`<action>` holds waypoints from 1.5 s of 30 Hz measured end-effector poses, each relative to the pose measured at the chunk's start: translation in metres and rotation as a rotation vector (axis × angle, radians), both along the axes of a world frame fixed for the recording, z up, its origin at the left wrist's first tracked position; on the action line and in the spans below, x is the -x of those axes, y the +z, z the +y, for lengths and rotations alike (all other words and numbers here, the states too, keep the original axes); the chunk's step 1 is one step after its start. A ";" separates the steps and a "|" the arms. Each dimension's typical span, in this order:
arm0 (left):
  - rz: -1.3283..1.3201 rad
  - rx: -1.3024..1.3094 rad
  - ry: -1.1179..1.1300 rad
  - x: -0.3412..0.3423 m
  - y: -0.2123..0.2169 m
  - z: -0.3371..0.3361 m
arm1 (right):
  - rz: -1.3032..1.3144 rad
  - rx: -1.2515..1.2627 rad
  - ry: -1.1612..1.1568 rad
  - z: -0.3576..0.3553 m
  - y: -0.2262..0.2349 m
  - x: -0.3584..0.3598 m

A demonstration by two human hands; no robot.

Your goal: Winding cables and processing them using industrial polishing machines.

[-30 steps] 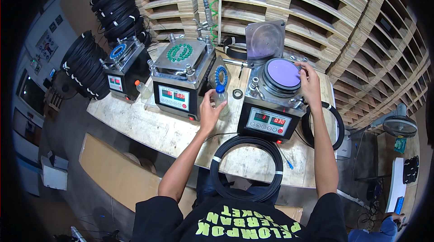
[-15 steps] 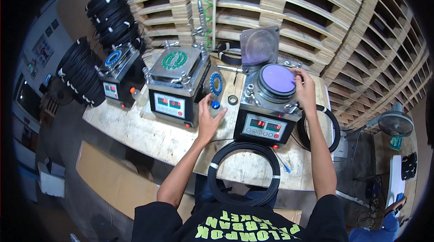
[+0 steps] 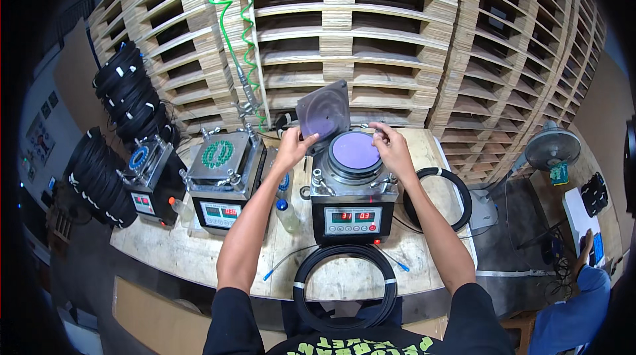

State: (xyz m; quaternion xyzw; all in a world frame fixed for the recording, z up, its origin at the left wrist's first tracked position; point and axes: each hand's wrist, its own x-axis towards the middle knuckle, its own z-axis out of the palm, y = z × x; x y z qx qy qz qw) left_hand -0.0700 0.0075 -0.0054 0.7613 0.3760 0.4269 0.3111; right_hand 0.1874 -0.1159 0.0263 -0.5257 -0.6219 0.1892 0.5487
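Stacked wooden pallets [image 3: 411, 43] fill the whole background, rising behind a pale, scuffed tabletop [image 3: 165, 255] that runs across the middle of the frame. At the centre of the tabletop stands a black box-shaped machine [image 3: 351, 206] with a red digital display on its front and a round metal chamber on top. A flat purple disc [image 3: 355, 149] sits in that chamber. The machine's hinged lid [image 3: 323, 112] stands raised at the upper left of the chamber.

Both forearms come up from the bottom edge. The left hand [image 3: 291, 148] is at the lower edge of the raised lid; its grip looks loosely curled against the lid, though whether it truly clasps the lid cannot be told. The right hand [image 3: 392, 146] rests spread at the right rim of the purple disc, fingers touching its upper edge, grip open and holding nothing.

Left of centre is a second machine [image 3: 222, 179] with a green ring pattern on its top plate, and further left a third machine [image 3: 151, 179] with a blue ring on top. A small clear bottle [image 3: 288, 216] stands between the centre and second machines. One black cable coil [image 3: 344, 285] lies at the near edge of the tabletop, another coil [image 3: 438, 199] to the right. Bundled black coils [image 3: 99, 176] are stacked at far left. A green spiral hose [image 3: 232, 23] hangs at upper centre. A grey fan [image 3: 551, 147] stands at the right.
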 end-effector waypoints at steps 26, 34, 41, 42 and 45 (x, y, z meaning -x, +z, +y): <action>-0.379 0.687 -0.248 -0.009 0.040 -0.028 | 0.563 0.341 0.310 0.007 0.011 -0.041; -0.370 0.725 -0.231 -0.010 0.024 -0.037 | 0.210 0.337 0.191 0.014 -0.014 -0.050; -0.342 0.773 -0.216 -0.008 0.011 -0.038 | 0.096 0.311 0.112 0.032 -0.047 -0.064; -0.343 0.771 -0.207 -0.004 0.008 -0.038 | 0.074 0.319 0.080 0.032 -0.045 -0.058; -0.331 0.760 -0.168 -0.017 0.010 -0.044 | 0.090 0.276 0.114 0.037 -0.055 -0.077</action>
